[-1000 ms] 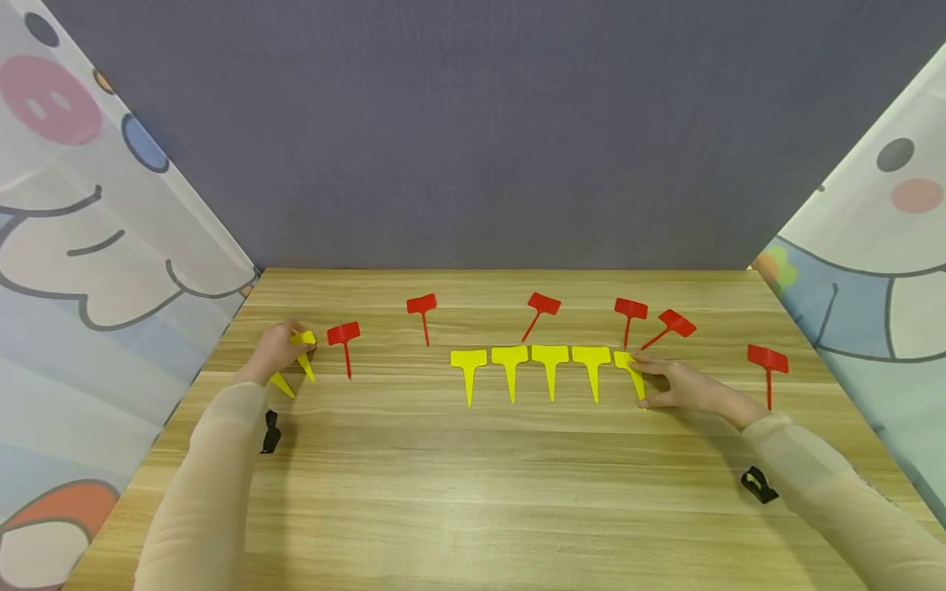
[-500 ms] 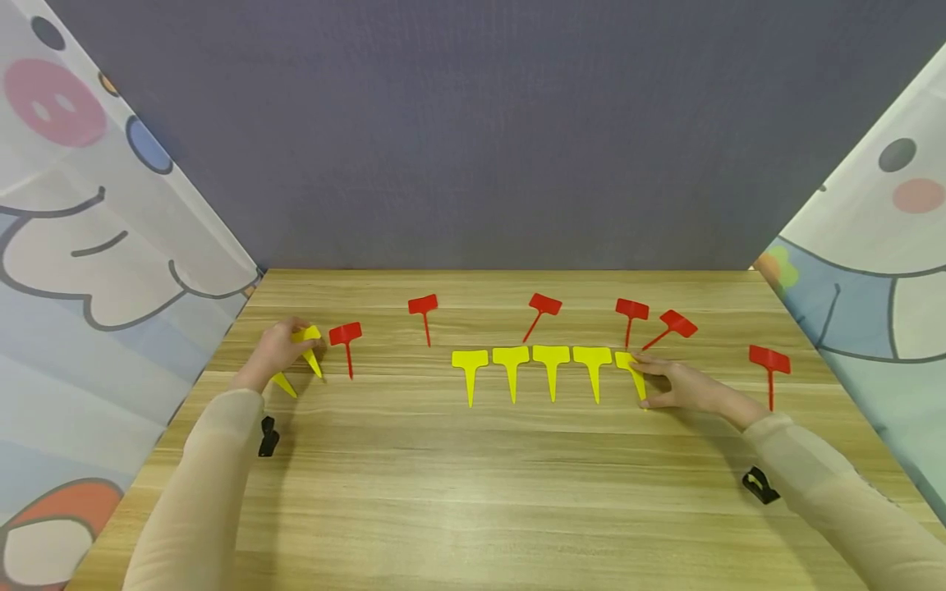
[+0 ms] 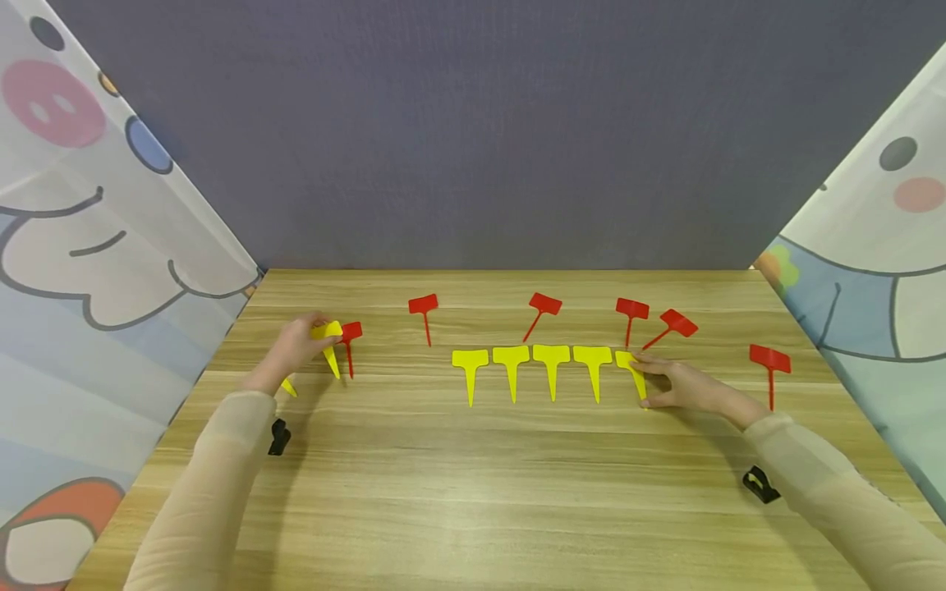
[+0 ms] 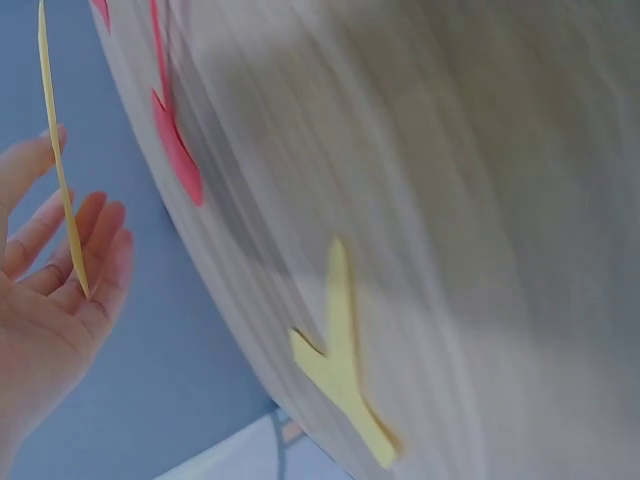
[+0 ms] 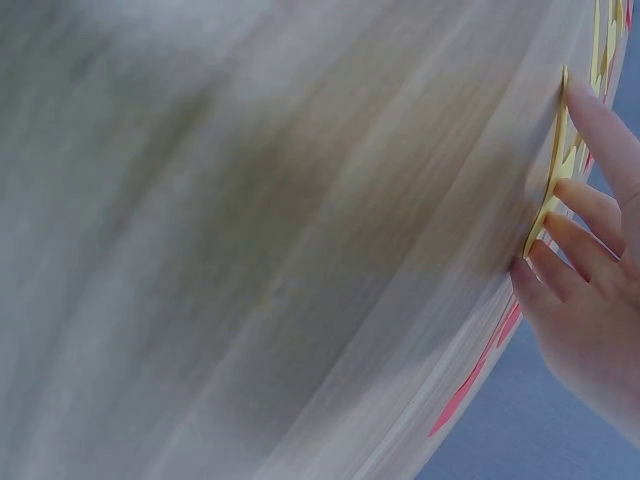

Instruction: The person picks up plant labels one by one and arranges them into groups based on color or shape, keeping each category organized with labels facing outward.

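My left hand (image 3: 299, 341) pinches a yellow T-shaped plant label (image 3: 330, 345) between thumb and fingers; the left wrist view shows this label (image 4: 62, 170) edge-on, off the table. Another yellow label (image 4: 343, 360) lies on the wood below that hand, mostly hidden in the head view. My right hand (image 3: 683, 386) touches the right-end yellow label (image 3: 631, 368) of a row, fingertips on its head and thumb beside its stem tip, the fingers fairly straight. Several more yellow labels (image 3: 551, 355) lie in this row, stems towards me.
Several red T-shaped labels lie scattered behind and beside the row, including one (image 3: 352, 332) partly behind the held label and one (image 3: 769, 359) at far right. Black clip-like objects appear by the left sleeve (image 3: 279, 437) and right sleeve (image 3: 760, 484). A grey wall (image 3: 502, 164) bounds the table's back.
My left hand has lifted the yellow label and moved right with it, up to the nearest red label. The right hand stays in place on its label.
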A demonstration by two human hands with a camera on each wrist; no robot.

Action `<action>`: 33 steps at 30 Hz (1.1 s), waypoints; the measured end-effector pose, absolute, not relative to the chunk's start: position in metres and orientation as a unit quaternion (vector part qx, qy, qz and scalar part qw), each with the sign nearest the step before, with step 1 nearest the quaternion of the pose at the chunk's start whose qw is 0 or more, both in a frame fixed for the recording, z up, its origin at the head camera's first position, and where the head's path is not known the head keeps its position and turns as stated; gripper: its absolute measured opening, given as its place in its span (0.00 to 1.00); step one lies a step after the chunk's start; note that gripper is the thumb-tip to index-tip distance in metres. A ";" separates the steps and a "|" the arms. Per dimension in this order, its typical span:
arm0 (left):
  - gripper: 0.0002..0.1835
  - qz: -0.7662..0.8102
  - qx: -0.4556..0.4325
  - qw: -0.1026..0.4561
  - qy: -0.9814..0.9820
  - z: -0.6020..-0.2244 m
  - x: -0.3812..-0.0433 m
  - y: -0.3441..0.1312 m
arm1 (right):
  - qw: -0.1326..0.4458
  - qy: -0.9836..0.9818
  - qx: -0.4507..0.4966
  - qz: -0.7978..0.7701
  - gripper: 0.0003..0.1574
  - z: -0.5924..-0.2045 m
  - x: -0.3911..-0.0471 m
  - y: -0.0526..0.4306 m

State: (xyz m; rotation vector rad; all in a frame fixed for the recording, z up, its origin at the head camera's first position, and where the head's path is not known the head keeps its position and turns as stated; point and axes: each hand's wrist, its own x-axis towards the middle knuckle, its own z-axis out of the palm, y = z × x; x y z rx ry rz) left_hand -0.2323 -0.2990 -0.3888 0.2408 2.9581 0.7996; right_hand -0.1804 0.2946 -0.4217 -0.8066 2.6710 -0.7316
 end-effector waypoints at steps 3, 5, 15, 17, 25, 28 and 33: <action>0.23 0.260 0.095 0.025 0.961 -0.388 -0.233 -0.291 | 0.136 0.920 -0.274 -0.245 0.45 -0.420 -0.180 0.293; 0.22 0.257 0.111 0.019 0.960 -0.388 -0.233 -0.285 | 0.136 0.921 -0.273 -0.244 0.44 -0.419 -0.180 0.293; 0.22 0.266 0.135 0.040 0.953 -0.387 -0.234 -0.257 | 0.138 0.924 -0.263 -0.242 0.44 -0.420 -0.181 0.294; 0.22 0.267 0.140 0.043 0.952 -0.388 -0.234 -0.251 | 0.139 0.924 -0.263 -0.242 0.45 -0.420 -0.181 0.294; 0.22 0.262 0.158 0.043 0.951 -0.393 -0.235 -0.230 | 0.132 0.921 -0.275 -0.241 0.44 -0.419 -0.180 0.294; 0.21 0.265 0.164 0.039 0.949 -0.393 -0.236 -0.222 | 0.129 0.921 -0.279 -0.240 0.44 -0.419 -0.179 0.294; 0.21 0.263 0.171 0.042 0.948 -0.394 -0.237 -0.209 | 0.129 0.921 -0.279 -0.242 0.43 -0.418 -0.179 0.293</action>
